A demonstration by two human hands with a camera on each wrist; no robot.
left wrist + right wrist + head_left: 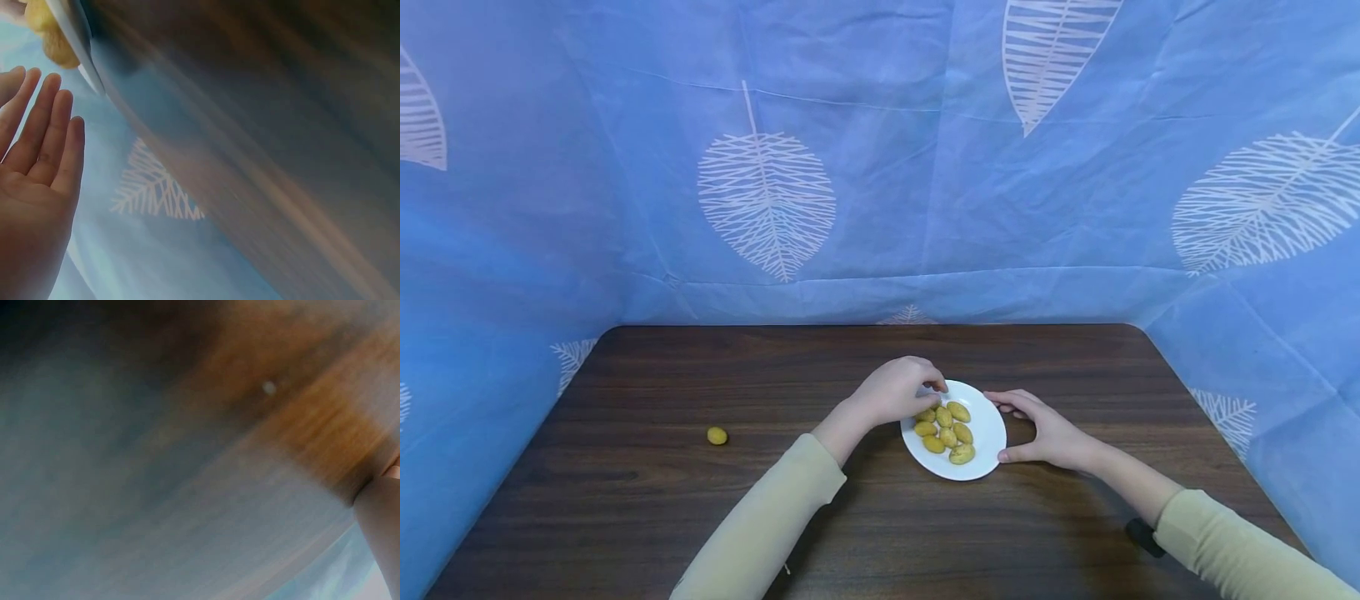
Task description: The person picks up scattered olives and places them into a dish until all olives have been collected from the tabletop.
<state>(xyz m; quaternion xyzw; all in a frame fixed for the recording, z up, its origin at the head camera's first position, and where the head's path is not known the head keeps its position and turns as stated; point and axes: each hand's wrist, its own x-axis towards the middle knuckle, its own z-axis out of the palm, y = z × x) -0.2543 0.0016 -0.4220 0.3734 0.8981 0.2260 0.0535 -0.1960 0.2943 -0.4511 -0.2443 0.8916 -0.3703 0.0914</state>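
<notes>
A white plate [925,467] lies on the table and carries several small yellow oval fruits [962,453]. My left hand [901,390] is over the plate's far left part, fingers pointing down at the fruits there. In the left wrist view its fingers [49,125] look fairly straight, with no fruit seen between them, near the plate's edge. My right hand [1047,435] touches the plate's right rim with thumb and fingertips spread apart. Only a sliver of that hand shows in the right wrist view. One lone yellow oval fruit [717,436] lies on the left of the table.
The dark wood-grain table [647,508] has rounded far corners. Blue cloth [880,192] with white leaf prints hangs behind it and along both sides. A black object [1144,537] shows at the right cuff.
</notes>
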